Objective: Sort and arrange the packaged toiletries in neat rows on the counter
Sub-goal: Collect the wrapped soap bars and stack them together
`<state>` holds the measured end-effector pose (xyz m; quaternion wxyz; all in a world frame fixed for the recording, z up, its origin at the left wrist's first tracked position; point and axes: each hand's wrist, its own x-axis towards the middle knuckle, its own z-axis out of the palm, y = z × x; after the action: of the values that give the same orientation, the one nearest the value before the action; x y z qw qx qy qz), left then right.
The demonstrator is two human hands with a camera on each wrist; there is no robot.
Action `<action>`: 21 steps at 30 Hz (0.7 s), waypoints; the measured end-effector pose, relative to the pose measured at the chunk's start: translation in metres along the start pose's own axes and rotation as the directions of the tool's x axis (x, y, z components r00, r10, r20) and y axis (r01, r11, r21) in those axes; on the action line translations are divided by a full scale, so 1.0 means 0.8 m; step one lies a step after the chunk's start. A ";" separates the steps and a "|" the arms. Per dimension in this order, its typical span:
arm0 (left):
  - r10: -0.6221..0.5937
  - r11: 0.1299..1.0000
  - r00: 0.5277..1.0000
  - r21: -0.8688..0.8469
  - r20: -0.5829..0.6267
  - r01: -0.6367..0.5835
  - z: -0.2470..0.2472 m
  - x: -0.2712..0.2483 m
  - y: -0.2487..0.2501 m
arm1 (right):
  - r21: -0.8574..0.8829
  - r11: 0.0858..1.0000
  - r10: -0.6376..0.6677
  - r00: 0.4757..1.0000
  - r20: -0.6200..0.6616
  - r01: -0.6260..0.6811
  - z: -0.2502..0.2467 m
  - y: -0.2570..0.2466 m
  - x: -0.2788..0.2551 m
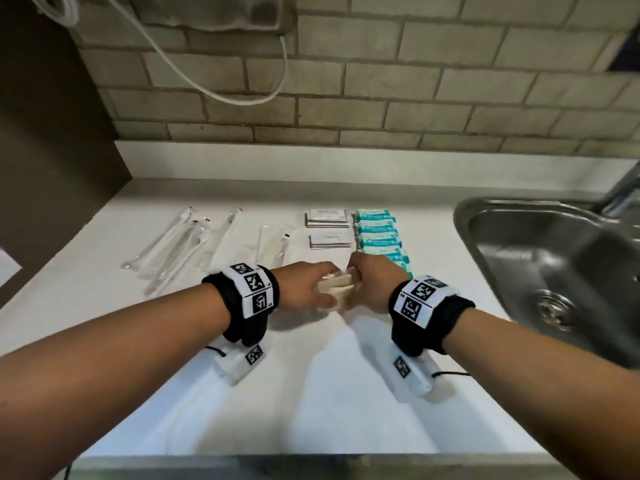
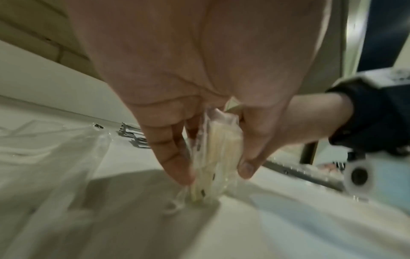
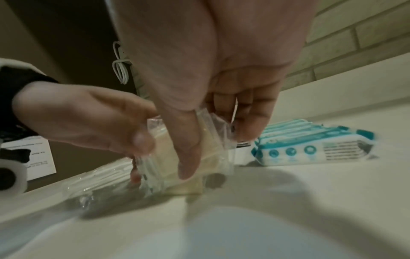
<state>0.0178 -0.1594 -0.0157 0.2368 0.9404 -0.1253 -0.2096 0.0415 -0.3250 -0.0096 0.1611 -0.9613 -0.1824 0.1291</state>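
Both hands hold a small stack of cream pads in clear plastic wrappers [image 1: 335,286] on edge against the white counter [image 1: 329,393]. My left hand [image 1: 311,289] pinches the stack [image 2: 218,157] between thumb and fingers. My right hand [image 1: 372,284] grips the same stack [image 3: 188,157] from the other side. Behind the hands lie a row of teal-and-white packets [image 1: 379,237], two piles of white sachets [image 1: 327,227] and several long clear-wrapped items [image 1: 194,244] to the left.
A steel sink [image 1: 554,271] is sunk into the counter at the right, with a tap [image 1: 623,192] above it. A tiled wall [image 1: 381,81] stands behind, with a white cable [image 1: 221,81] hanging down. A dark panel [image 1: 52,150] bounds the left side.
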 end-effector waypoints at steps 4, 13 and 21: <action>0.044 0.992 0.997 0.121 -0.057 -0.037 0.010 0.009 0.008 | -0.129 0.991 -0.038 0.999 -0.013 0.036 -0.002 0.003 -0.004; 0.061 0.992 0.997 0.117 -0.050 -0.054 0.021 0.004 0.017 | -0.234 0.962 -0.125 0.990 0.070 0.138 0.010 0.008 -0.011; -0.087 0.954 0.990 0.276 -0.107 0.113 0.027 0.002 -0.003 | -0.234 0.957 -0.161 0.985 0.070 0.173 0.012 0.013 -0.011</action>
<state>0.0097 -0.1667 -0.0347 0.0954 0.9784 -0.0948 -0.1571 0.0336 -0.3354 -0.0203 0.0496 -0.9514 -0.2810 0.1160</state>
